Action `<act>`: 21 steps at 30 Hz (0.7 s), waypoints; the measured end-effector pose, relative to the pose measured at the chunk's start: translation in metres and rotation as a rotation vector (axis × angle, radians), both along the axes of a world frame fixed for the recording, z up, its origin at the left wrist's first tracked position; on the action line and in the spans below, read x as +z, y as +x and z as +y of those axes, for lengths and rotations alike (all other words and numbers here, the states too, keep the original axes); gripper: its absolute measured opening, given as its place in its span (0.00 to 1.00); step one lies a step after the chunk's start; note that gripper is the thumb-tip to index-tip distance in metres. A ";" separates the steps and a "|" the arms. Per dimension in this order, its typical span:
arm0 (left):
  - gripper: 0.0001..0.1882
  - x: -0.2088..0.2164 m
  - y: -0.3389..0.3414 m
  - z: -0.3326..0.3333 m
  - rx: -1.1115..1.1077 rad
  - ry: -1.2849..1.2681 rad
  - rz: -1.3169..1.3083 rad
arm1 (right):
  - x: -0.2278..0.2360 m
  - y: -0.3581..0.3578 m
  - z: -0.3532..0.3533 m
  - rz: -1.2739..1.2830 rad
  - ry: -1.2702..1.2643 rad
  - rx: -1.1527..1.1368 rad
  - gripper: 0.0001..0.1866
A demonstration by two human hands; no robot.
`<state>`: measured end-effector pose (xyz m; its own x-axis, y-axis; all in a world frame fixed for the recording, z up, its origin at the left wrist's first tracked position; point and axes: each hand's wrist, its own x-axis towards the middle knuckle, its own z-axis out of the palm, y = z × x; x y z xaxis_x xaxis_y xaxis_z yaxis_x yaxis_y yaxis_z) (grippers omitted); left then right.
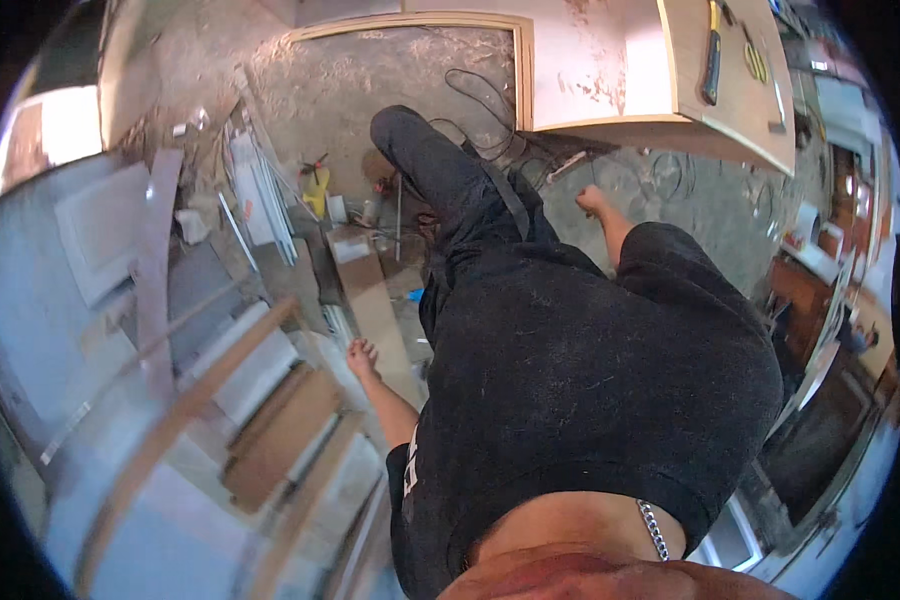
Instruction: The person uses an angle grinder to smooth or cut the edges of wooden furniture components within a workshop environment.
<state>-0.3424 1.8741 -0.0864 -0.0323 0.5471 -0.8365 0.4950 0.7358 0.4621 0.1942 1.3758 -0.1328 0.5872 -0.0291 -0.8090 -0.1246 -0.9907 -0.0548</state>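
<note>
My left hand hangs by my left side above the boards, fingers loosely curled and apart, with nothing in it. My right hand is out in front of my right side over the floor, its fingers folded in; nothing shows in it. Just beyond it a slim pale and reddish tool lies on the floor, apart from the hand. Farther off stands a pale wooden cabinet carcass. On its panel lie a hammer with a yellow and black handle and a yellow-handled hand tool.
Boards and panels lean and lie at my left, blurred. A long cardboard-coloured board stands by my leg. A yellow object sits on the dusty floor. Black cable loops near the cabinet. Brown panels stand right.
</note>
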 end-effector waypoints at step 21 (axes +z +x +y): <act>0.17 0.027 0.753 0.439 -0.845 0.270 -0.323 | 0.108 0.320 0.374 -0.612 1.034 -0.897 0.14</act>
